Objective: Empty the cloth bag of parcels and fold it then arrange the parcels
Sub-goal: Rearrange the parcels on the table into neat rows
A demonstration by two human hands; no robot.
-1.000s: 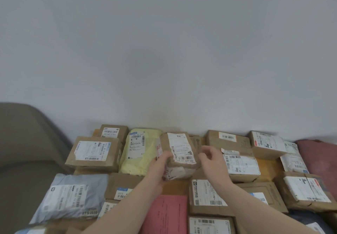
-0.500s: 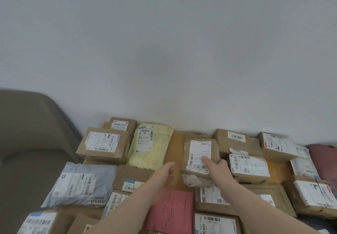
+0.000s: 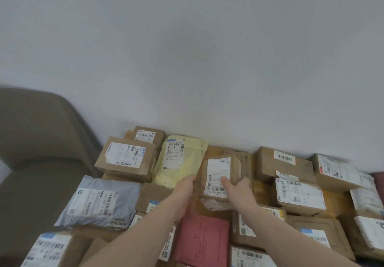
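A small brown parcel with a long white label lies in the back row of parcels, beside a yellow bagged parcel. My right hand lies on the brown parcel's front right corner, one finger on the label. My left hand presses flat against its left side, so the parcel sits held between both hands. Several more parcels surround it: a brown box on the left, a grey mailer bag and a pink envelope. No cloth bag can be made out.
Labelled cardboard boxes fill the right side up to the grey wall. A brown upholstered seat stands at the left. Something dark red shows at the right edge. Bare wooden tabletop shows behind the held parcel.
The brown parcel was lowered from a tilted, lifted hold to lie flat in the row. My left hand let go, then came back against its left side. The camera shifted slightly.
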